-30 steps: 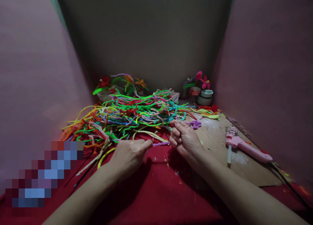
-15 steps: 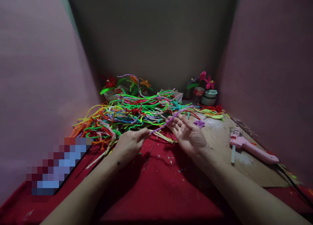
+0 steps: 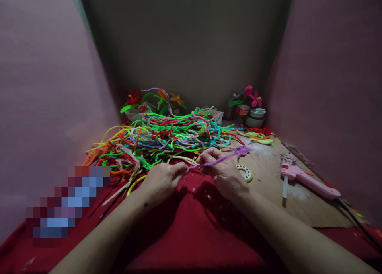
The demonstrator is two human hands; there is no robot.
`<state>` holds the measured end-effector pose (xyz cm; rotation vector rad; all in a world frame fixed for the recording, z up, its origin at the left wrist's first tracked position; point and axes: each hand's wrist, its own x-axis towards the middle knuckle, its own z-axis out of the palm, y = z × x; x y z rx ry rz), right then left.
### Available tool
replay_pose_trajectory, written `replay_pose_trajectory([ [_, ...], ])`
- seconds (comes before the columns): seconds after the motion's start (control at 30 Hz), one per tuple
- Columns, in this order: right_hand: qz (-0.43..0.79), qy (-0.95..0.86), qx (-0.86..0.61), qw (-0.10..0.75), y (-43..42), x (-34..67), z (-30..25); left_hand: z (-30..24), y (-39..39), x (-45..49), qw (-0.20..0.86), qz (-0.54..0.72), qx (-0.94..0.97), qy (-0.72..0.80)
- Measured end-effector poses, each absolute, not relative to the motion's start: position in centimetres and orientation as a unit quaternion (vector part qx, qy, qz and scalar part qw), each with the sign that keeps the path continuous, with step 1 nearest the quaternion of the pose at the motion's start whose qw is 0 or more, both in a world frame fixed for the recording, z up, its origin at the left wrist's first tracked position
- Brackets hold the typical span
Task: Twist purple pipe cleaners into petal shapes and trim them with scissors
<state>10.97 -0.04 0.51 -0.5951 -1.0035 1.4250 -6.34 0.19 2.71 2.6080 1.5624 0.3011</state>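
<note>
The left hand (image 3: pixel 162 179) pinches the near end of a purple pipe cleaner (image 3: pixel 231 155) just above the red cloth (image 3: pixel 191 226) on the desk. The right hand (image 3: pixel 222 172) is closed around it a little farther along, and its far end pokes out over the wooden board (image 3: pixel 268 194). The tangled pile of pipe cleaners (image 3: pixel 167 137) lies just behind both hands, so the free end could snag a strand, or the thin wire could slip from the pinch and kink.
</note>
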Motion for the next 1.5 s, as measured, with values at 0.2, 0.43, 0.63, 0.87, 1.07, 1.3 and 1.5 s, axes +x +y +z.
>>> replay_pose_trajectory([
  [0.2, 0.645, -0.422, -0.220, 0.598, -0.3, 10.9, 0.6, 3.0, 0.0, -6.5, 0.081, 0.118, 0.851, 0.505],
  [0.43, 0.582, -0.459, -0.307, 0.597, 0.1, 11.1, 0.2, 2.9, 0.1, -7.0, 0.076, 0.120, 0.856, 0.496],
  [0.63, 0.571, -0.499, -0.397, 0.517, -0.5, 10.9, 0.6, 3.0, 0.4, -7.6, 0.000, 0.222, 0.852, 0.474],
  [0.87, 0.558, -0.616, -0.422, 0.362, -1.2, 10.6, 0.5, 2.9, 0.5, -7.8, -0.044, 0.269, 0.844, 0.462],
  [1.07, 0.574, -0.602, -0.438, 0.341, -1.4, 10.5, 0.5, 3.8, 1.1, -7.6, 0.148, 0.471, 0.743, 0.452],
  [1.3, 0.567, -0.570, -0.414, 0.426, -1.3, 10.6, 0.7, 3.4, 1.1, -7.3, 0.533, 0.434, 0.560, 0.462],
  [1.5, 0.560, -0.599, -0.422, 0.386, -1.5, 10.4, 0.8, 2.7, 0.0, -4.7, 0.539, 0.381, 0.614, 0.432],
])
